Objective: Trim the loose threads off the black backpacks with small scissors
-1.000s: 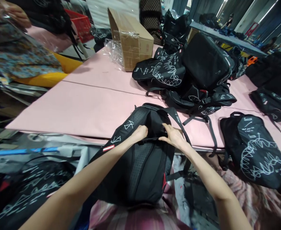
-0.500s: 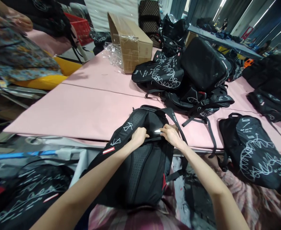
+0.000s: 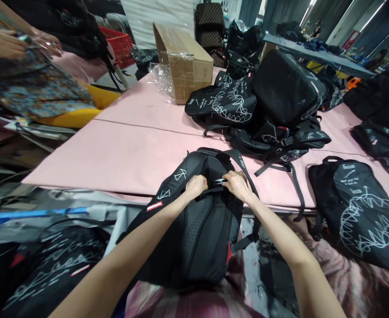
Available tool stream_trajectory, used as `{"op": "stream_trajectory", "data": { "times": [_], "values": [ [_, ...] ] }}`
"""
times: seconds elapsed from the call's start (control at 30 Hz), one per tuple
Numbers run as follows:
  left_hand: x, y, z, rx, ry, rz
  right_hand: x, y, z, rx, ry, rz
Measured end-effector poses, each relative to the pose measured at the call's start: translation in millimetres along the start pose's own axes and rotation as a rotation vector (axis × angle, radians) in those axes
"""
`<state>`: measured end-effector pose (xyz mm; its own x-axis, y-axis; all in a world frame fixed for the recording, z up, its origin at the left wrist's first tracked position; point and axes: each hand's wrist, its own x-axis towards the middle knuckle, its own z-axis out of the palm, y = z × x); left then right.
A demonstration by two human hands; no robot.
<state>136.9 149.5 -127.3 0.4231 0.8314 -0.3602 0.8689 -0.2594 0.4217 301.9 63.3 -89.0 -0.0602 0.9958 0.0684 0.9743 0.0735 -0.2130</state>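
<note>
A black backpack [image 3: 206, 243] with white line drawings on its strap leans over the table's near edge, its padded back panel facing me. My left hand [image 3: 197, 185] is closed on the fabric at the upper part of this panel. Small metal thread snips [image 3: 219, 180] stick out from the fingers of my right hand [image 3: 237, 185], their blades pointing left toward my left hand. The blade tips are close above the black fabric; whether they touch it or a thread, I cannot tell.
On the pink table [image 3: 124, 154] stand an open cardboard box [image 3: 194, 73] and a pile of black backpacks [image 3: 280, 92]. Another backpack [image 3: 363, 203] lies at the right edge. More bags [image 3: 55, 265] lie low at the left. A co-worker's hands [image 3: 18, 44] show at upper left.
My view has shifted slightly, so most things sit a little further right. The snips' blades now show as two points and shine less. Both hands keep nearly the same place on the backpack.
</note>
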Motion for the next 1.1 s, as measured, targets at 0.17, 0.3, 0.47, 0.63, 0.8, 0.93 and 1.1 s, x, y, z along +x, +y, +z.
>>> {"op": "stream_trajectory", "data": {
  "times": [0.17, 0.3, 0.47, 0.63, 0.8, 0.93, 1.1],
  "values": [
    [-8.2, -2.6, -2.9, -0.019, 0.010, 0.051, 3.2, 0.8, 0.6, -0.014, 0.019, -0.057],
    [-12.4, -1.9, -6.1, -0.004, 0.021, 0.097, 13.4, -8.4, 0.8, -0.080, 0.007, -0.118],
    [-15.1, -2.4, -5.0, 0.036, 0.065, 0.109, 27.8, -22.6, 0.5, -0.142, -0.064, -0.207],
    [-11.7, -5.1, -4.5, 0.038, 0.063, 0.093, 35.3, -28.1, 5.3, -0.170, -0.090, -0.228],
    [-9.0, -6.5, -4.6, 0.028, 0.053, 0.092, 32.6, -28.5, 6.7, -0.176, -0.093, -0.211],
    [-9.0, -7.5, -4.3, 0.022, 0.049, 0.086, 29.7, -25.7, 3.1, -0.179, -0.092, -0.200],
    [-10.2, -8.4, -6.9, 0.022, 0.045, 0.081, 32.7, -26.7, 1.1, -0.186, -0.090, -0.220]
  ]
}}
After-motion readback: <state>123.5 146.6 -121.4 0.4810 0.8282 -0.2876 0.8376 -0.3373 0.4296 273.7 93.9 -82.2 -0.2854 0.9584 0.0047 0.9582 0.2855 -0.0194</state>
